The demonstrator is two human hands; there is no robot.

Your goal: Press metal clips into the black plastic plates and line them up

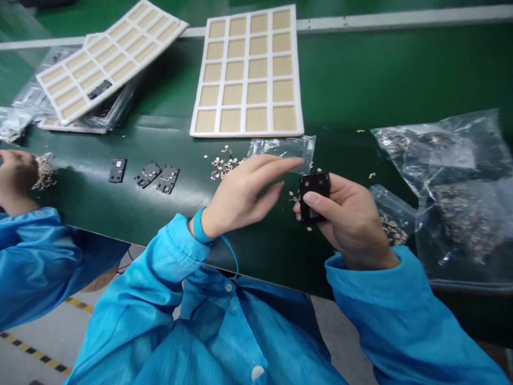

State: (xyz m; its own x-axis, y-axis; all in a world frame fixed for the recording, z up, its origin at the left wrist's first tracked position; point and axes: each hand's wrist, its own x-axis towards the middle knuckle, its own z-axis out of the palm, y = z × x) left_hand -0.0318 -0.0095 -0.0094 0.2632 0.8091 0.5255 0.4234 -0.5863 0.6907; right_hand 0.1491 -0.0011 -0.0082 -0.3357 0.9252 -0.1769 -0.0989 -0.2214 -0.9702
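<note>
One black part (315, 185) sat pinched in my right hand (355, 224) over the bench (401, 69); my left hand (242, 193) was near, fingers apart. Handling it seemed the step, steadiness the next need.

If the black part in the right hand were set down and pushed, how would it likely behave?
The black part looks stiff, its edges straight in the grip of the right hand. It is probably light, being small beside that hand. With a broad, flat-looking face and squarish outline, it would likely slide rather than roll.
</note>
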